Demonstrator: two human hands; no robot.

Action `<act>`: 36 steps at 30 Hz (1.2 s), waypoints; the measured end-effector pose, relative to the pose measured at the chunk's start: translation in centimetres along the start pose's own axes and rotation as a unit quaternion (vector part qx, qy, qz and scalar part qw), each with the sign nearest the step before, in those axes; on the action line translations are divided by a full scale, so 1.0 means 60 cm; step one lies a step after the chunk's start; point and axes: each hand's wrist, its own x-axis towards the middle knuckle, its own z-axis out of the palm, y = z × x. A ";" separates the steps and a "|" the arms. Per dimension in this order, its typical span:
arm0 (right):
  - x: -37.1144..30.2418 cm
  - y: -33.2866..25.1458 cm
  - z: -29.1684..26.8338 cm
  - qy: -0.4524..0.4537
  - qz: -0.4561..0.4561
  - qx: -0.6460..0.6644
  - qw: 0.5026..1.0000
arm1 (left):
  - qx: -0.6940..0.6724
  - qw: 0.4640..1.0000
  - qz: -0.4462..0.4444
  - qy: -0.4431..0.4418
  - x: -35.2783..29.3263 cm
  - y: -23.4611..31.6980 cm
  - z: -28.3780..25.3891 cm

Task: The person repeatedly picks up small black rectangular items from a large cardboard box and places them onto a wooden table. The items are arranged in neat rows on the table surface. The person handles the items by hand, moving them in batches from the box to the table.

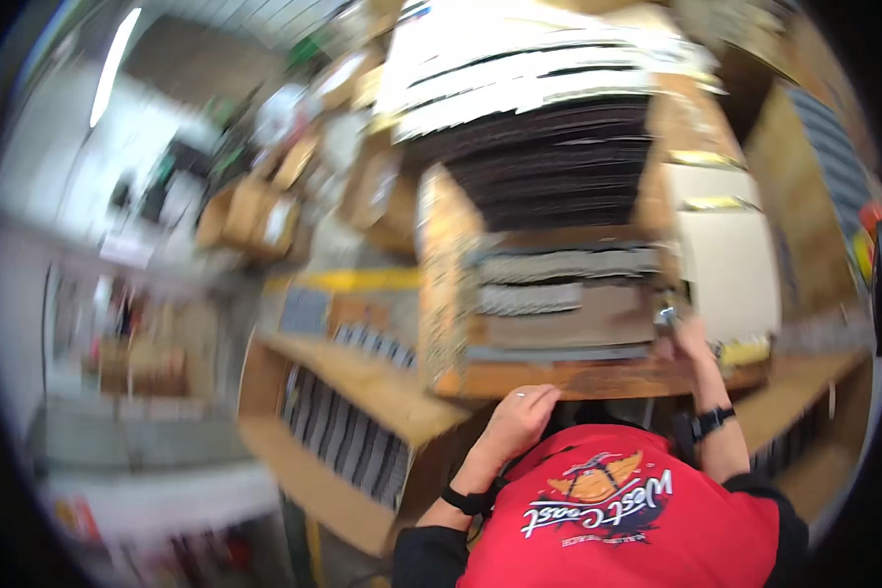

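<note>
My left hand (521, 419) is at the front edge of the wooden table (598, 378), its fingers drawn together; whatever lies in them, if anything, is hidden. Over the right part of the table, my right hand (689, 343) is closed and blurred, near a small shiny metal piece (667, 314) whose kind I cannot make out. Between and beyond the hands lies a flat brown panel (568, 328). A short grey textured strip (529, 299) and a longer grey strip (568, 264) rest across it.
Behind the panel rise stacked dark sheets (559, 167) and white sheets (529, 83). Pale cream boards (725, 260) lie at the right. An open carton of striped grey pieces (348, 431) stands left of the table, with another carton (804, 441) at the right.
</note>
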 end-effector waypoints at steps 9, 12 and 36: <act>-0.110 -0.205 -0.036 -0.172 -0.093 -0.179 0.964 | -0.020 0.872 -0.403 0.277 -0.304 0.078 -0.220; -0.165 -0.321 0.025 -0.146 -0.297 -0.263 0.906 | -0.005 0.734 -0.557 0.388 -0.444 0.016 -0.283; -0.427 -0.819 1.147 -0.169 -0.640 -0.419 0.622 | 0.029 0.618 -0.766 0.173 -0.648 -0.656 -0.370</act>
